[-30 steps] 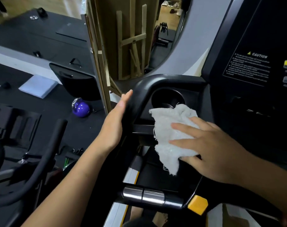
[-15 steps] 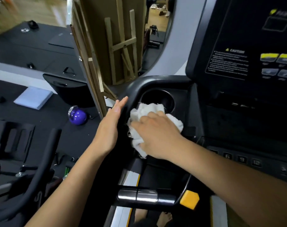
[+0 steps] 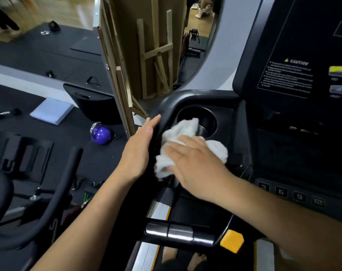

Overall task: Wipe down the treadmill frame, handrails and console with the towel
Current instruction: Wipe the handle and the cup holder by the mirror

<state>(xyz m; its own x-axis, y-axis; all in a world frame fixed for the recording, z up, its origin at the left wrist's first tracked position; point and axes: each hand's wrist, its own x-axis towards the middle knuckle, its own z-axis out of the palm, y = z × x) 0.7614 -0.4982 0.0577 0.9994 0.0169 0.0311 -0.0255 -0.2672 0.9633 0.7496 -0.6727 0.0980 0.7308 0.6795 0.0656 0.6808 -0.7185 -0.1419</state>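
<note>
A crumpled white towel (image 3: 182, 133) lies on the black treadmill console tray, just in front of the round cup holder (image 3: 205, 118). My right hand (image 3: 197, 167) lies on top of it with fingers stretched out, pressing it onto the tray's left part. My left hand (image 3: 138, 151) rests flat, fingers straight, against the outer side of the console's curved left rim (image 3: 166, 106). The console panel (image 3: 295, 55) with a caution label rises at the right. A chrome and black handrail bar (image 3: 178, 231) crosses below my arms.
A yellow tab (image 3: 231, 240) sits by the handrail bar. Number buttons (image 3: 291, 194) line the console's lower right. Left of the treadmill are a wooden easel frame (image 3: 127, 75), a purple kettlebell (image 3: 100, 133) on the black floor, and an exercise bike handlebar (image 3: 54, 192).
My right hand carried the towel from the tray's middle to its left side by the cup holder, then shifted slightly. My left hand stayed on the console rim.
</note>
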